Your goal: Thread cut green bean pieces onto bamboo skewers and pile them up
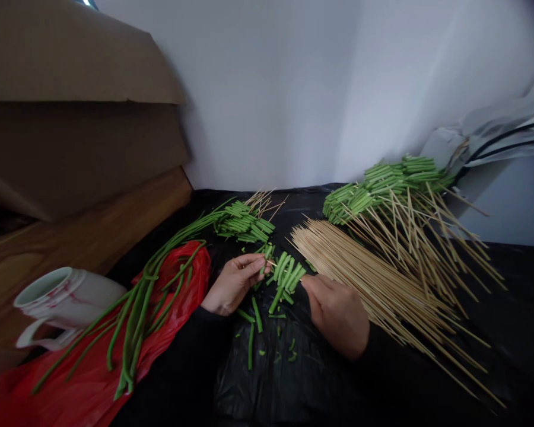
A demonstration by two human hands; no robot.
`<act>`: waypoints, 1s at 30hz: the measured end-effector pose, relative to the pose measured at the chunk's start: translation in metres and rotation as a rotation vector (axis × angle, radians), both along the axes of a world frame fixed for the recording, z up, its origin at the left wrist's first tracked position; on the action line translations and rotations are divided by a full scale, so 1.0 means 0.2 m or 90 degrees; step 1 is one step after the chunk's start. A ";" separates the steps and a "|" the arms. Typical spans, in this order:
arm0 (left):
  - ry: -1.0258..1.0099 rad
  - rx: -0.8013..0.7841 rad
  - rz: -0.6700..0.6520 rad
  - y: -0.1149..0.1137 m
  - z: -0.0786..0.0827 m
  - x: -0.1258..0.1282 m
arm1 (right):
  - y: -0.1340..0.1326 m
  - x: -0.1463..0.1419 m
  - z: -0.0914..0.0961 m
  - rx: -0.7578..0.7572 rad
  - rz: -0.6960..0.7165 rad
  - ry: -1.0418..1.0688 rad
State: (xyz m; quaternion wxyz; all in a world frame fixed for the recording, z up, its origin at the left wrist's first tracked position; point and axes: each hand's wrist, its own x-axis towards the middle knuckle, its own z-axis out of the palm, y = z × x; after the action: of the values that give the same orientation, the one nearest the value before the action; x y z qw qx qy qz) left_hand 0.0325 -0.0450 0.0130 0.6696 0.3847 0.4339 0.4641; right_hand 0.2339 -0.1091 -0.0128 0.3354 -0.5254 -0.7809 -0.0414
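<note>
Between my hands several cut green bean pieces (288, 270) sit side by side on a bamboo skewer. My right hand (340, 314) is closed on the skewer's right end, most of which the fingers hide. At its left tip, my left hand (237, 283) pinches a short bean piece (263, 268) between thumb and fingers. Loose cut bean pieces (257, 314) and small scraps lie just below, on black plastic sheeting (267, 385). Right beside my right hand spreads a large bundle of bare bamboo skewers (369, 267).
Finished bean skewers (382, 184) are piled at the back right, and a smaller pile (242, 222) lies back left. Long whole beans (136, 320) rest on a red plastic bag (182, 320). A white mug (75, 299) lies tipped at left, near a cardboard box (80, 136).
</note>
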 end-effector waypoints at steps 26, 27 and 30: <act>-0.011 0.006 -0.023 -0.01 -0.02 0.02 | -0.01 -0.01 -0.02 0.003 0.006 0.026; -0.010 0.008 -0.024 -0.01 -0.03 0.02 | -0.01 -0.01 -0.01 0.003 0.007 0.026; -0.013 0.009 -0.027 -0.01 -0.03 0.02 | -0.01 -0.01 -0.01 0.002 0.008 0.026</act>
State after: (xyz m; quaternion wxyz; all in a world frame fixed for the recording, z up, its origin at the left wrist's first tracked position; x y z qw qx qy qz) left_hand 0.0359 -0.0470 0.0066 0.6808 0.3943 0.4155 0.4566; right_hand 0.2310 -0.1114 -0.0154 0.3520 -0.5204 -0.7774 -0.0297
